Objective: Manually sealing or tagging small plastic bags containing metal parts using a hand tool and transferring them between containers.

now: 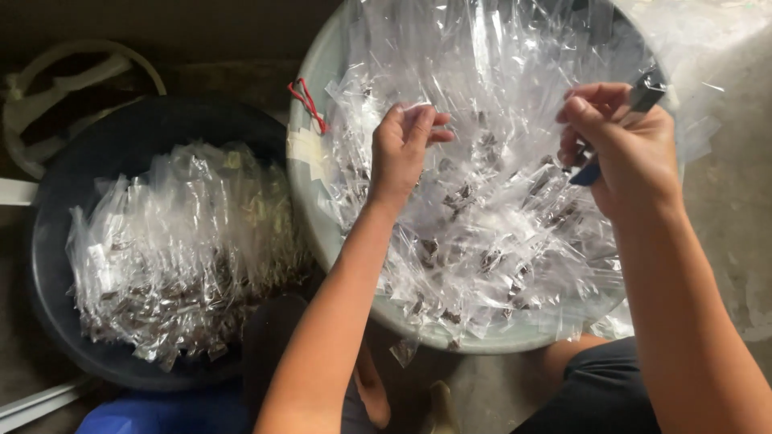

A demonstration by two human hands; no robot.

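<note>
A pale round basin (310,173) in front of me is heaped with several small clear plastic bags (490,233), each with a bit of dark stuff at its bottom. My left hand (404,145) reaches into the heap, its fingers pinching the top of one clear bag. My right hand (623,153) hovers over the basin's right side, closed around a small dark blue and grey tool (635,112), maybe a stapler. A clear bag seems to hang by that hand.
A dark round tub (60,273) at the left holds another pile of clear bags (181,249) with dark contents. A red rubber band (308,103) hangs on the pale basin's rim. Grey concrete floor (736,217) lies to the right. My knees are below.
</note>
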